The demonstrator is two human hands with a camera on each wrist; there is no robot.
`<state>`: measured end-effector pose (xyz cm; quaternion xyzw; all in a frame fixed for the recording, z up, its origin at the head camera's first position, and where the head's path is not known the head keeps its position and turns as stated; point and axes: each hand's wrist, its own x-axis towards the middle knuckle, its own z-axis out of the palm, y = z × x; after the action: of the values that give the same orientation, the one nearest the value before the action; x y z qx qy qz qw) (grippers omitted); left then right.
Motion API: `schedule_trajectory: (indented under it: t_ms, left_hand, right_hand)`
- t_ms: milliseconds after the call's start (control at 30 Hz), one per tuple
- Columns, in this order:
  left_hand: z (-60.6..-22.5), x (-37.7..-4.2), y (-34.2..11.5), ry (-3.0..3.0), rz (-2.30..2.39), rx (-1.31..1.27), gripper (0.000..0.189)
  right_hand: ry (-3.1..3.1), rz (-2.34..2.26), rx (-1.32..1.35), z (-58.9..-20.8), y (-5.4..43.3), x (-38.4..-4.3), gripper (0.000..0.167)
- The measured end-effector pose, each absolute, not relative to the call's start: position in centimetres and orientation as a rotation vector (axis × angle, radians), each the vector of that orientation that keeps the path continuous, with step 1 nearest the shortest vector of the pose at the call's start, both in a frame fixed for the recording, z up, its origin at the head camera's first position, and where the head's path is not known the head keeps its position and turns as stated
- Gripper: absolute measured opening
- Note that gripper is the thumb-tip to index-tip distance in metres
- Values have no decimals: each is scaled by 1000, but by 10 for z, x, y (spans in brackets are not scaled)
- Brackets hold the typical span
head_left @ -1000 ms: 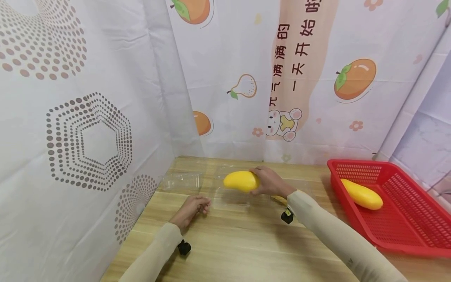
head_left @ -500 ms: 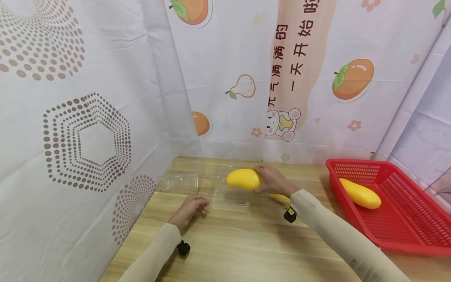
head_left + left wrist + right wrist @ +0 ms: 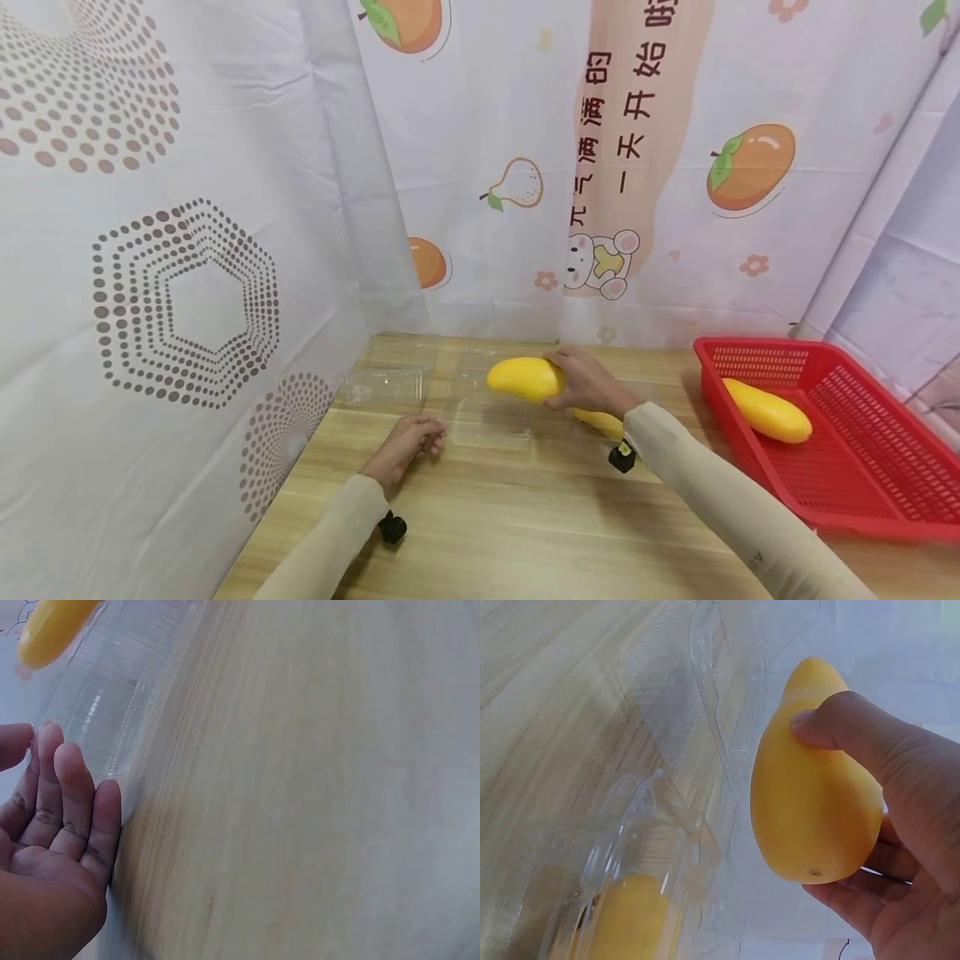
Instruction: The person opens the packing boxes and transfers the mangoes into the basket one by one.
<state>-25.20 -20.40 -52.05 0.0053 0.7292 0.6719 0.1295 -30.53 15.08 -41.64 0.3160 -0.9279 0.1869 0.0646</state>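
Boxed mango (image 3: pixel 598 422) done — right hand (image 3: pixel 590 384) grips second mango (image 3: pixel 523 379) over open box (image 3: pixel 491 423), left hand (image 3: pixel 405 448) pinching its edge — basket mango (image 3: pixel 769 412) pending

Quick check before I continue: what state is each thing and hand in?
Middle container, open
Left container, open
Right container, one fruit inside, lid unclear
Held yellow fruit, raised above the table
Red basket, another fruit inside
Right hand, gripping
Left hand, relaxed
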Motion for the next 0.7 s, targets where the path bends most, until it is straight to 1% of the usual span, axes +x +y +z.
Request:
schedule_trajectory:
  t_ms: [700]
  left_hand:
    - [-520,-252,-206,2118,1955,25,29]
  right_hand:
    - [-2779,560,922,-411,174,-305,80]
